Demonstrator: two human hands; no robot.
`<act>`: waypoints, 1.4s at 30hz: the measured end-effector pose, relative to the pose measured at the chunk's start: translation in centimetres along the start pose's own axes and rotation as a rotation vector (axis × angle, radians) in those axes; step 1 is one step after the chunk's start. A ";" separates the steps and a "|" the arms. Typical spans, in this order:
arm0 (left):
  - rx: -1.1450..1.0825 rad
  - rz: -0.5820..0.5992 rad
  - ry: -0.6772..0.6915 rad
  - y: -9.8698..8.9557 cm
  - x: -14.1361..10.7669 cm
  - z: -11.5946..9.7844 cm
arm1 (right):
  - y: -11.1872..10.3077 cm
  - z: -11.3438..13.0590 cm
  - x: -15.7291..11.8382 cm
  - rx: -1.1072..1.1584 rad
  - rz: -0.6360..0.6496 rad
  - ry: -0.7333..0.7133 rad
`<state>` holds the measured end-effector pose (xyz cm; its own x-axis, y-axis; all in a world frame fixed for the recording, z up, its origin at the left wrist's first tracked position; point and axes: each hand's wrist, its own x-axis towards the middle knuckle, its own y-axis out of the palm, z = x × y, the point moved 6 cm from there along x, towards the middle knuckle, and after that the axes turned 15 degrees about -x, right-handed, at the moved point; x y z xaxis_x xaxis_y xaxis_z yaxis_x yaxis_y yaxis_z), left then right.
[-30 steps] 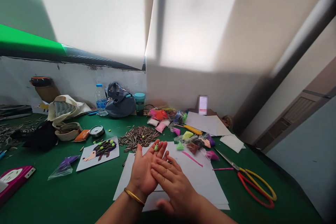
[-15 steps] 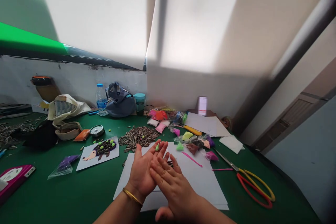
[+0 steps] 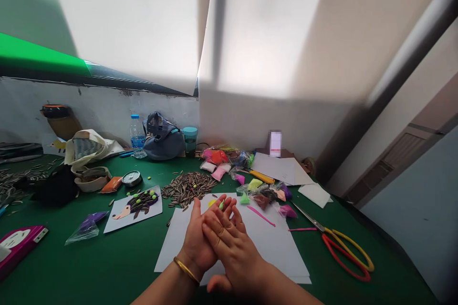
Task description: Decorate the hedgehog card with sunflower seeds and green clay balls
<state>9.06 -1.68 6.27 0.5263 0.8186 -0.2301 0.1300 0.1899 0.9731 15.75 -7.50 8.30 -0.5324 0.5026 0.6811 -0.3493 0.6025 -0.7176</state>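
Left hand and right hand pressed palm to palm above white paper, fingers together, soft, light lime-green clay bit at fingertips, best pinched gently

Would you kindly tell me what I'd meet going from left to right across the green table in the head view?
Pink case → clear bag of purple clay → hedgehog picture → pile of striped sunflower seeds → red-and-yellow-handled scissors
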 end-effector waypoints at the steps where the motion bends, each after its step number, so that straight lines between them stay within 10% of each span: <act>1: 0.005 0.000 -0.009 0.0 0.0 0.2 | 0.0 -0.2 0.1 -0.012 0.003 0.024; 19: 0.024 0.042 0.057 0.4 0.1 -1.0 | 0.0 -0.1 0.1 -0.061 0.101 -0.079; 42: 0.136 0.002 0.042 -0.1 0.2 -0.5 | -1.9 -3.1 1.4 0.308 -0.041 0.270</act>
<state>8.73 -1.25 6.17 0.4913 0.8414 -0.2248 0.2433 0.1153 0.9631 18.07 -6.09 11.05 -0.3060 0.6513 0.6944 -0.6021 0.4326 -0.6711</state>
